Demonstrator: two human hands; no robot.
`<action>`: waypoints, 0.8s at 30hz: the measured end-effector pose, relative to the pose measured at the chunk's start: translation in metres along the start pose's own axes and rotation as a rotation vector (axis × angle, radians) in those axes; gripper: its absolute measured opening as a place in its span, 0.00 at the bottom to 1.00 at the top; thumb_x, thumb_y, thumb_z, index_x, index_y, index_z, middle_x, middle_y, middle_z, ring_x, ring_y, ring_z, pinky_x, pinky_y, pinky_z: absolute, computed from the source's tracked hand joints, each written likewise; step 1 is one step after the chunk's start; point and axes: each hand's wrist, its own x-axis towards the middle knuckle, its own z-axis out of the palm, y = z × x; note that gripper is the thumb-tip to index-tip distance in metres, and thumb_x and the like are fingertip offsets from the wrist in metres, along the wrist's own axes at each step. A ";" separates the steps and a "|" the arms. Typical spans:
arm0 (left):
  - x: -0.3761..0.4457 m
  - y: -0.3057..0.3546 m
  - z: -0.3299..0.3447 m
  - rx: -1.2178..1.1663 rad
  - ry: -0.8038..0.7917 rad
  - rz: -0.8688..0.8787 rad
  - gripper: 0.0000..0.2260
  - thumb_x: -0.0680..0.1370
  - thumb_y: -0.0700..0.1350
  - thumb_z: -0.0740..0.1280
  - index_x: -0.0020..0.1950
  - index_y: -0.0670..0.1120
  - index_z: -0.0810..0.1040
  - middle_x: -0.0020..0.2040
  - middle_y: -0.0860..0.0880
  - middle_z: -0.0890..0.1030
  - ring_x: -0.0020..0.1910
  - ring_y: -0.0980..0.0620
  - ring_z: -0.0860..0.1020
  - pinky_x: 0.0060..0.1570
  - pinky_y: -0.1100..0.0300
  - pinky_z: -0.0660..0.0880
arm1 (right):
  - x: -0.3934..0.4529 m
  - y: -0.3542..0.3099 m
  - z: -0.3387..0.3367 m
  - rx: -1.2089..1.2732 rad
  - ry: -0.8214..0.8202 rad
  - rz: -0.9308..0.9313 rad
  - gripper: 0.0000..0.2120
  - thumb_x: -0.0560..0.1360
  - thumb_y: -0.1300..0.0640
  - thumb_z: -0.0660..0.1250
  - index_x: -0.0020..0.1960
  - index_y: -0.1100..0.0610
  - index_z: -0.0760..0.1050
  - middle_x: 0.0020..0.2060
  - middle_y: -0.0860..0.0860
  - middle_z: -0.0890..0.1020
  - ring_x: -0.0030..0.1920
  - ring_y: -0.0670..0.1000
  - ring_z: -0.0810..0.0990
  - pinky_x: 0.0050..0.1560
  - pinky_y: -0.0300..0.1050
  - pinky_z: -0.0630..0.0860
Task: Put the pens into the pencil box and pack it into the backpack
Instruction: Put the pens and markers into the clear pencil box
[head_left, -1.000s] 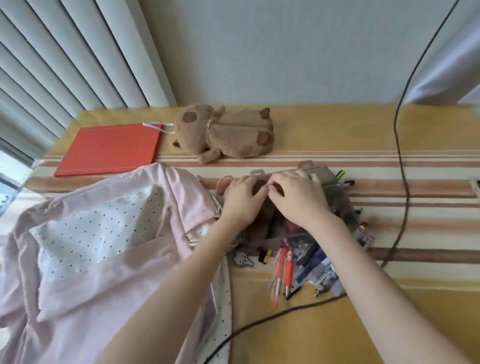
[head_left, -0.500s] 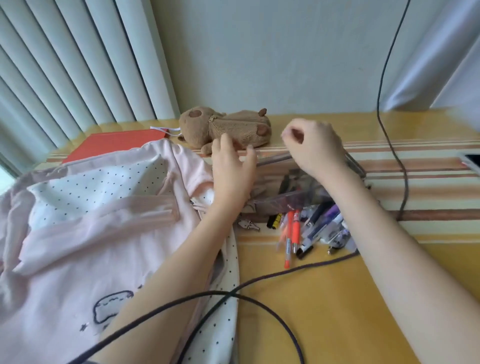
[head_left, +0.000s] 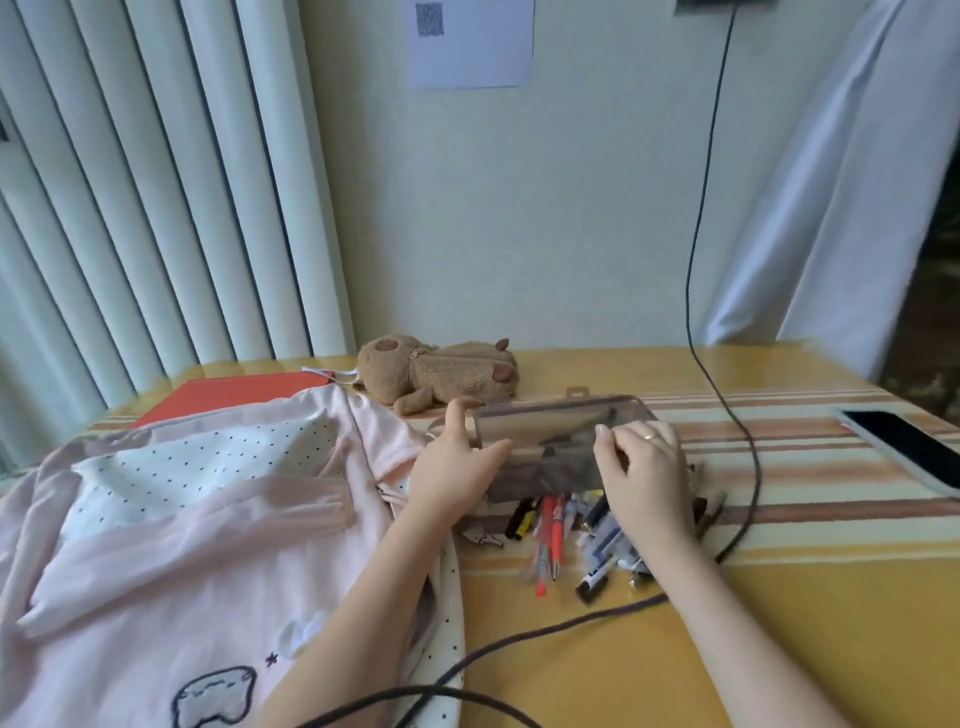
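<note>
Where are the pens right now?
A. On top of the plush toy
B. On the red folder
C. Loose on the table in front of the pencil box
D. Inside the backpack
C: the pens lie scattered on the table just in front of the clear pencil box, which both hands are on.

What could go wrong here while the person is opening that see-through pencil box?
The loose pens lie piled against the pencil box, right under the right hand; a nudge could roll them away. The dark cable loops beside the pile and could snag a wrist. The left hand grips only one end, so the box might tip.
</note>
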 end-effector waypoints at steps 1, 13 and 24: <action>0.001 -0.001 0.000 -0.060 -0.012 0.009 0.22 0.73 0.53 0.66 0.65 0.57 0.63 0.44 0.52 0.81 0.40 0.51 0.80 0.39 0.54 0.77 | -0.001 0.000 0.000 0.009 0.021 -0.003 0.23 0.77 0.48 0.54 0.34 0.60 0.79 0.33 0.51 0.79 0.43 0.51 0.70 0.43 0.45 0.69; 0.006 -0.004 -0.010 -0.547 0.038 0.150 0.27 0.72 0.27 0.58 0.64 0.51 0.73 0.60 0.58 0.74 0.61 0.60 0.71 0.57 0.64 0.72 | -0.001 -0.016 -0.016 0.412 0.049 0.110 0.10 0.78 0.57 0.61 0.44 0.59 0.79 0.42 0.50 0.80 0.47 0.48 0.78 0.48 0.41 0.75; 0.000 -0.003 -0.003 -0.243 0.362 0.323 0.24 0.69 0.38 0.63 0.63 0.54 0.70 0.58 0.51 0.68 0.46 0.46 0.74 0.49 0.53 0.76 | -0.008 0.009 -0.022 -0.226 -0.357 0.724 0.33 0.71 0.38 0.64 0.66 0.57 0.59 0.65 0.62 0.68 0.66 0.63 0.64 0.62 0.56 0.66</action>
